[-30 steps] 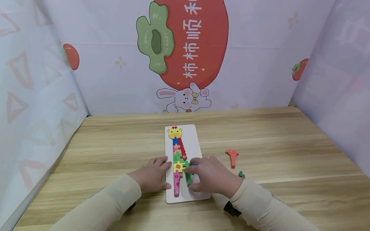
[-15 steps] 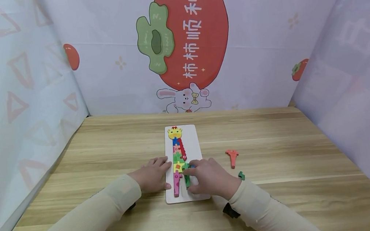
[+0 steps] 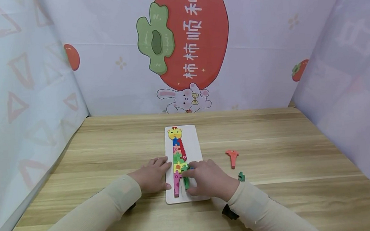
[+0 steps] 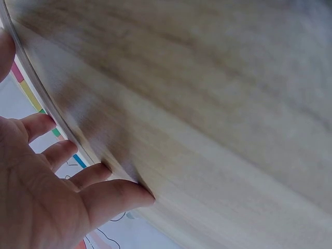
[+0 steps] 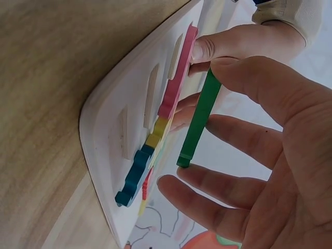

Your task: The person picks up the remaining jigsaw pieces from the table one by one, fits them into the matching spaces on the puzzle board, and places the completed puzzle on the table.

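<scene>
A white puzzle board point(image 3: 191, 138) lies on the table with a giraffe built on it from jigsaw pieces, headed by a yellow face piece point(image 3: 174, 133). My right hand point(image 3: 208, 179) pinches a green leg-shaped puzzle piece point(image 5: 199, 119) between thumb and fingers, raised off the board in the right wrist view. Close by it sit a pink leg piece point(image 3: 177, 186), a yellow piece point(image 3: 178, 167) and a dark blue piece point(image 5: 136, 174), the last largely hidden by my hand in the head view. My left hand point(image 3: 152, 175) rests along the board's left edge, fingers spread.
On the table point(image 3: 274, 151) to the right of the board lie an orange-red puzzle piece point(image 3: 232, 158) and a small dark green piece point(image 3: 241, 176), close to my right wrist. Raised strips point(image 5: 151, 96) stand on the lower board. Printed cloth point(image 3: 108, 74) surrounds the table.
My right hand has shifted slightly left with the green piece, bringing it nearer the yellow and pink pieces. The left hand stays put.
</scene>
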